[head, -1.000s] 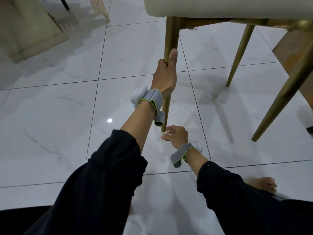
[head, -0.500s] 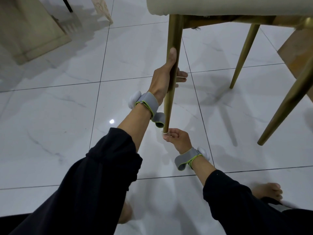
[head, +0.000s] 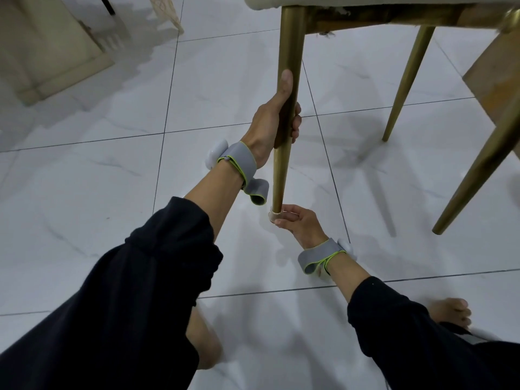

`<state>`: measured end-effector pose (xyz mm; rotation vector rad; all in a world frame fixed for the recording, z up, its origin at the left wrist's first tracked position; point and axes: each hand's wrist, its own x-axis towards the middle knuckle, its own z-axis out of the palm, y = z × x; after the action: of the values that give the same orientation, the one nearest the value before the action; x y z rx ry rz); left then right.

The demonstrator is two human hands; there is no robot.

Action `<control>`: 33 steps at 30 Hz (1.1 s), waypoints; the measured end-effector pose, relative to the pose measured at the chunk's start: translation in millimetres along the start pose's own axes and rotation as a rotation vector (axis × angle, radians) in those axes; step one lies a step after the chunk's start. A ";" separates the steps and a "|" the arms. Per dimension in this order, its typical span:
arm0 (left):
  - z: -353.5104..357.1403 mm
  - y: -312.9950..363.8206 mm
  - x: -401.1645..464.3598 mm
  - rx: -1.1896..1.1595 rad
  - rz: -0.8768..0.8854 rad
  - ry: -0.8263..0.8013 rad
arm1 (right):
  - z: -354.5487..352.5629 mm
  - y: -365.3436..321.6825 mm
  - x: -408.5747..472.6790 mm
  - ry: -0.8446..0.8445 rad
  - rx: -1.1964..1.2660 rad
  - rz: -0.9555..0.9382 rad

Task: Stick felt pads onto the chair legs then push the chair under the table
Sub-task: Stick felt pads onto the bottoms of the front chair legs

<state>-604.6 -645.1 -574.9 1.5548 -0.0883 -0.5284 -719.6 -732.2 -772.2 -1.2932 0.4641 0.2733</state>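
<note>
A chair with a cream seat (head: 365,4) and tapered gold legs stands tilted over the white tile floor. My left hand (head: 277,122) grips the nearest gold leg (head: 291,46) around its middle, thumb lying up along it. At that leg's foot sits a pale felt pad (head: 273,217). My right hand (head: 299,222) pinches the pad against the leg's tip from below and the right. Two other gold legs, one at the back (head: 405,77) and one at the right (head: 484,167), show bare tips.
A beige table base (head: 42,52) stands at the top left. A wooden panel (head: 498,77) is at the right edge. My bare foot (head: 450,311) rests on the tiles at the lower right, and my knee (head: 202,342) is below the hands.
My right hand has come up to the leg's tip and now holds the pad on it. My left hand's fingers have wrapped the leg again. The view has moved closer.
</note>
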 end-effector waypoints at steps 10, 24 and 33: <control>13.2 -31.3 -16.3 -0.067 0.040 0.208 | -54.7 9.3 -18.7 0.074 -0.775 0.107; -18.5 -117.4 -31.6 0.059 0.158 0.247 | -44.4 66.2 -23.6 0.039 -1.293 0.159; -39.8 -147.0 -15.2 0.105 0.135 0.212 | -42.7 74.8 -18.7 0.324 -1.154 0.089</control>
<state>-642.1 -592.2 -713.6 1.6854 -0.0595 -0.2539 -776.9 -752.7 -835.9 -2.4695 0.6714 0.4335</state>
